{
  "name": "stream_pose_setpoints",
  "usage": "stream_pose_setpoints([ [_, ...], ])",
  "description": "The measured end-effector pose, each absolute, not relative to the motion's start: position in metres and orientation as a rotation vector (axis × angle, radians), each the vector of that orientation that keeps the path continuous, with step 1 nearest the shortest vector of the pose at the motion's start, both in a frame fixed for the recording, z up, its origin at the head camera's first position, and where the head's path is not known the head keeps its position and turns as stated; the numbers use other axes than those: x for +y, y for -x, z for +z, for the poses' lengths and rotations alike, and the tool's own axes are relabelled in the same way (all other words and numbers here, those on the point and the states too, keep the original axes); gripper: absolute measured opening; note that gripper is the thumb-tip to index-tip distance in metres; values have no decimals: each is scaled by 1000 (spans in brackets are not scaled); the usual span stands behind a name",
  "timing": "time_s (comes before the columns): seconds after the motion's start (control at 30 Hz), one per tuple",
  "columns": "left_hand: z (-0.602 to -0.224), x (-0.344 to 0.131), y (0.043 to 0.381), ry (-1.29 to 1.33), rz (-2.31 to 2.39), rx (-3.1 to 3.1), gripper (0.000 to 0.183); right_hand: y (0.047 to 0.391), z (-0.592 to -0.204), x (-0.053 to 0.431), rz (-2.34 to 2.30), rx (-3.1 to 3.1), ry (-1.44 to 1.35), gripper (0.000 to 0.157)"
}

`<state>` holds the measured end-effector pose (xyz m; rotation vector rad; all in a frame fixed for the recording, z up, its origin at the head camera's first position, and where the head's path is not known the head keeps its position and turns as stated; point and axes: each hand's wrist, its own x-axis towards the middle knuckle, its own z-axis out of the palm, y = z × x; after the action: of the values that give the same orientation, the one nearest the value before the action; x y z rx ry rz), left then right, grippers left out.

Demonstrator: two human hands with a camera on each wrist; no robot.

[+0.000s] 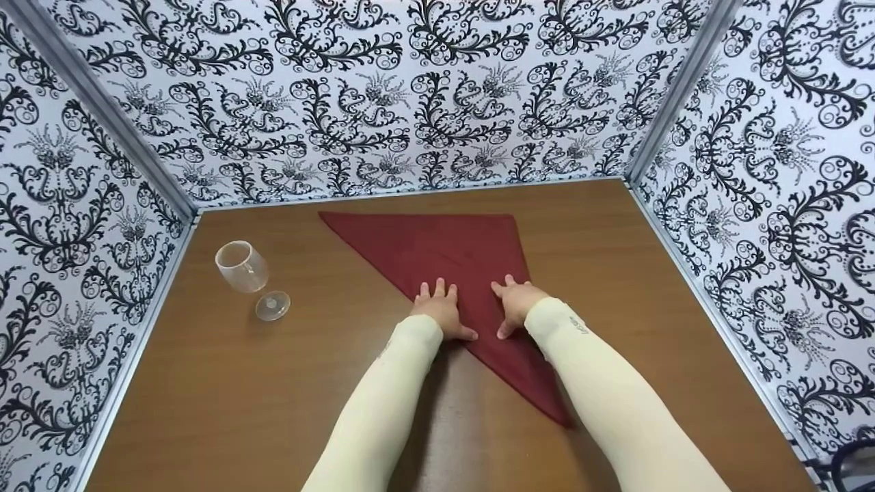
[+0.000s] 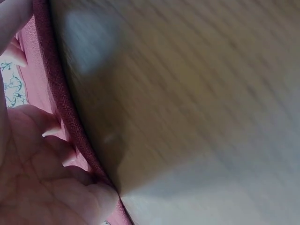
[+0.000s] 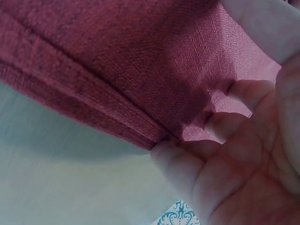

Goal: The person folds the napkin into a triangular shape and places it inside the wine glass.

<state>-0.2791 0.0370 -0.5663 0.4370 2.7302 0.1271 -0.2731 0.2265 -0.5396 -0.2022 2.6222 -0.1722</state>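
A dark red cloth napkin (image 1: 444, 253) lies on the table, folded into a triangle with its long edge running from back left to front right. My left hand (image 1: 441, 311) rests on that long edge, fingers spread and thumb out to the right; the left wrist view shows its fingertips touching the folded edge (image 2: 61, 98). My right hand (image 1: 517, 304) lies on the napkin near its right edge, fingers spread. In the right wrist view its fingertips press on the layered hem (image 3: 108, 98). The two thumbs point toward each other, with cloth between them.
A clear stemmed glass (image 1: 245, 270) stands on the left part of the wooden table (image 1: 273, 403). White walls (image 1: 437, 89) with a black scroll pattern enclose the back and both sides. A dark curved object (image 1: 847, 458) shows at the lower right corner.
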Motion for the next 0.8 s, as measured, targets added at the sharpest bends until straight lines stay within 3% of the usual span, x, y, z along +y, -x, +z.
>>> stream_pose_setpoints([
  [0.8, -561, 32, 284, -455, 196, 2704, 117, 268, -534, 222, -173, 2638, 195, 111],
])
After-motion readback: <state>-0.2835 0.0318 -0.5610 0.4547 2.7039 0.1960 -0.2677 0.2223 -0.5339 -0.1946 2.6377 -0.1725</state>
